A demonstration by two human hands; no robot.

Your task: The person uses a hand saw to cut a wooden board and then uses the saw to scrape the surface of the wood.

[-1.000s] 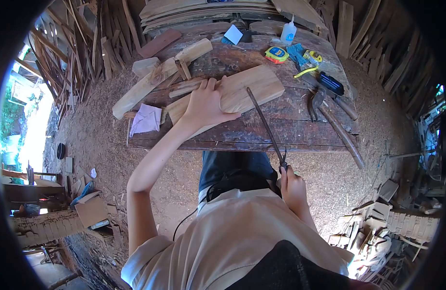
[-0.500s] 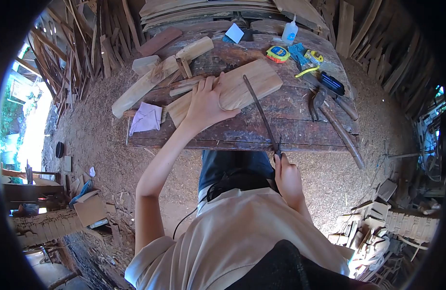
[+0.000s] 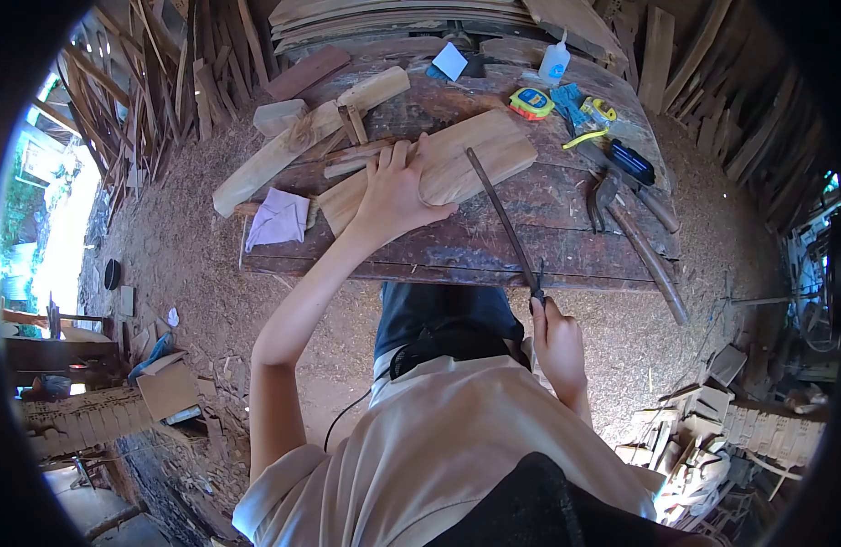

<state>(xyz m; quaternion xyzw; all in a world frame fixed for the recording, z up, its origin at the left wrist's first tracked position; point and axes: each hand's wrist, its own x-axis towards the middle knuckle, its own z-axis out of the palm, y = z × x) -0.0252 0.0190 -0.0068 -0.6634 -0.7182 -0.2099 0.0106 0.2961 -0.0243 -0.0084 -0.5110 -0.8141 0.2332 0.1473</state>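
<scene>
A pale wooden board (image 3: 475, 150) lies slanting across the workbench. My left hand (image 3: 397, 196) presses down on its left half, fingers stretched out and thumb spread to the right. Below the bench's front edge, my right hand (image 3: 559, 342) is closed around the dark handle of a long, narrow dark-bladed hand tool (image 3: 504, 214). The blade's tip reaches over the board's upper face, and its lower length passes above the bench. Teeth or other surface detail on the blade are too small to make out. Behind my left hand rests a short strip of wood (image 3: 356, 160).
The worn workbench (image 3: 393, 272) carries a long plank (image 3: 297, 141), a lilac cloth (image 3: 279, 219), a hammer (image 3: 644, 246), a tape measure (image 3: 531, 103), a second tape measure (image 3: 600, 111) and a glue bottle (image 3: 554, 62). Scrap wood (image 3: 694, 447) is piled on the floor.
My right hand has moved slightly right and back toward my body, drawing the dark-bladed tool with it. My left hand stays on the board. The whole view has shifted a little.
</scene>
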